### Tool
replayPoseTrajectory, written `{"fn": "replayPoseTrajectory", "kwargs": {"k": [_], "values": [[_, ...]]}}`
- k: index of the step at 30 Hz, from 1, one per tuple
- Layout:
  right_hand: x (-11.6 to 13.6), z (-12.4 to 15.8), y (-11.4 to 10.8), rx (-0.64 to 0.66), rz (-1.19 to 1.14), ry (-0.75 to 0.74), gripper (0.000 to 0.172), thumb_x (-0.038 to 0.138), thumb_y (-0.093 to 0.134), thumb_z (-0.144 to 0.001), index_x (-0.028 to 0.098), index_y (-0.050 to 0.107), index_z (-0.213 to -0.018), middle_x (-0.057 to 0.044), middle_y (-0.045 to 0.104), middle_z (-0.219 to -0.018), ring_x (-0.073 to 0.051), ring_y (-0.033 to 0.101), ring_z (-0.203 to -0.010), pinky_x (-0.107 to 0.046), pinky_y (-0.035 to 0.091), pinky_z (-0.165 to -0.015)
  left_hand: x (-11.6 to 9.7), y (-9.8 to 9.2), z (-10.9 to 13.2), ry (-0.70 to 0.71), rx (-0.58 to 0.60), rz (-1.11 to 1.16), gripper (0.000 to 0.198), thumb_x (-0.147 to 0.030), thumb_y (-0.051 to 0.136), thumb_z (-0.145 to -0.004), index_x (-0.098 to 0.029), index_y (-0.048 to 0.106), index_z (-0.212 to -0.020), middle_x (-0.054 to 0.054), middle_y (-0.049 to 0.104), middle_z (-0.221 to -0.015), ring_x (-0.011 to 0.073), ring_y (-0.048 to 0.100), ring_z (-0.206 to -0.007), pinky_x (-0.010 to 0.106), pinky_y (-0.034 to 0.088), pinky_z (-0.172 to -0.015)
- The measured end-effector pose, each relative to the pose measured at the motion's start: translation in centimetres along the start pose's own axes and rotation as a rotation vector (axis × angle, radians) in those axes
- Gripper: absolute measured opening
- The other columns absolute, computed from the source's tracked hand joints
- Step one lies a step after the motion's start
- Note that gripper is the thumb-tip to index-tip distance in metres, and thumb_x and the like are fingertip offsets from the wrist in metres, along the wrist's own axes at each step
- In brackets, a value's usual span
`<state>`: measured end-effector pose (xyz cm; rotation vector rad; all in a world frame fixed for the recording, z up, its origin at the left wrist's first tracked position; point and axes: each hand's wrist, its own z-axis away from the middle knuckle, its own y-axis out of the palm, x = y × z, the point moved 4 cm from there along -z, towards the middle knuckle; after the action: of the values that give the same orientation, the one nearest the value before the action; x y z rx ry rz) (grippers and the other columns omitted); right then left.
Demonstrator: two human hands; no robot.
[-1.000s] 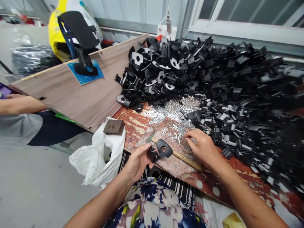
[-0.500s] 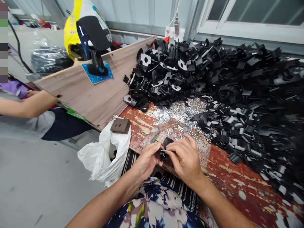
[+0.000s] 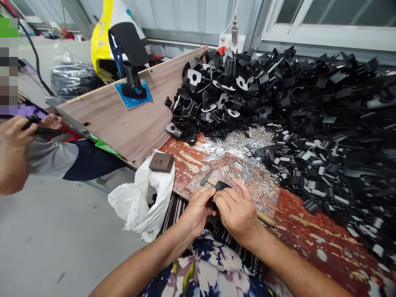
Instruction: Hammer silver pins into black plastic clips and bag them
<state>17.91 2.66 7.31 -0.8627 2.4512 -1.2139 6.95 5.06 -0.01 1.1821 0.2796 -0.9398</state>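
Observation:
My left hand (image 3: 198, 208) is closed around a black plastic part (image 3: 222, 185), most of which the fingers hide. Pressed against the same part are the fingertips of my right hand (image 3: 238, 210), its index finger raised. Any pin in the right fingertips is hidden from sight. Beneath both hands lies a hammer, its greenish head (image 3: 205, 178) beyond the left fingers and its wooden handle (image 3: 266, 218) coming out past the right wrist. It rests on a speckled board (image 3: 262, 196). Loose metal pins (image 3: 244, 169) are scattered just beyond.
Black plastic clips (image 3: 216, 99) are heaped at the back, with small black pieces (image 3: 315, 169) at right. A wooden panel (image 3: 117, 128) borders the left. A brown block (image 3: 161, 162) sits over a white bag (image 3: 133, 206). A co-worker's hand (image 3: 15, 130) is at far left.
The thin metal pin seen in my right fingertips is now out of sight, and the right hand has closed in on the plastic part. The co-worker's arm has shifted, showing a hand with a dark object.

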Motion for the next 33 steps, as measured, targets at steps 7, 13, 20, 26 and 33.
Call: {"fn": "replayPoseTrajectory", "kwargs": {"k": [7,13,20,26,33], "values": [[0.4,1.5,0.4,0.038,-0.191,0.148,0.017,0.014,0.049,-0.099,0.021,0.059,-0.086,0.000,0.069,-0.082,-0.016,0.060,-0.080,-0.043,0.035,-0.102,-1.1,-2.8,3.4,0.122,0.060,-0.291,0.042,-0.032,0.087,-0.072,-0.024,0.054,-0.096,-0.004,0.056,-0.085,0.0109,0.053,-0.066,0.017,0.047,-0.046],[-3.8,4.3,1.7,0.368,0.067,0.271,0.013,0.030,0.063,-0.094,0.018,0.063,-0.099,-0.011,0.064,-0.096,-0.025,0.058,-0.088,-0.036,0.042,-0.076,-4.2,-7.1,4.7,0.155,-0.090,-0.779,0.039,-0.054,0.052,-0.096,-0.023,0.057,-0.119,-0.001,0.061,-0.083,0.0094,0.046,-0.047,0.020,0.038,-0.040],[-6.0,8.2,2.2,0.475,0.212,0.273,0.018,0.031,0.048,-0.099,0.019,0.056,-0.089,-0.002,0.060,-0.068,-0.017,0.055,-0.050,-0.028,0.033,-0.046,-3.0,-6.4,0.7,0.324,-0.143,-0.917,0.035,-0.051,0.047,-0.098,-0.022,0.064,-0.087,0.000,0.053,-0.065,0.0176,0.046,-0.056,0.027,0.035,-0.052],[-4.8,8.1,-3.0,0.236,0.047,0.285,0.047,0.029,0.048,-0.101,0.026,0.045,-0.148,-0.007,0.074,-0.101,-0.019,0.071,-0.073,-0.029,0.051,-0.059,-2.7,-6.3,-0.1,0.432,-0.185,-0.986,0.032,-0.035,0.050,-0.096,-0.023,0.053,-0.067,-0.001,0.048,-0.067,0.0195,0.042,-0.066,0.033,0.031,-0.069],[-2.8,8.9,-0.7,0.273,0.095,0.195,0.044,0.025,0.038,-0.105,0.025,0.049,-0.148,-0.001,0.064,-0.075,-0.015,0.056,-0.051,-0.028,0.040,-0.048,-2.9,-6.2,0.2,0.428,-0.230,-0.958,0.031,-0.033,0.051,-0.095,-0.024,0.052,-0.066,-0.001,0.048,-0.065,0.0200,0.042,-0.065,0.034,0.030,-0.070]]}}
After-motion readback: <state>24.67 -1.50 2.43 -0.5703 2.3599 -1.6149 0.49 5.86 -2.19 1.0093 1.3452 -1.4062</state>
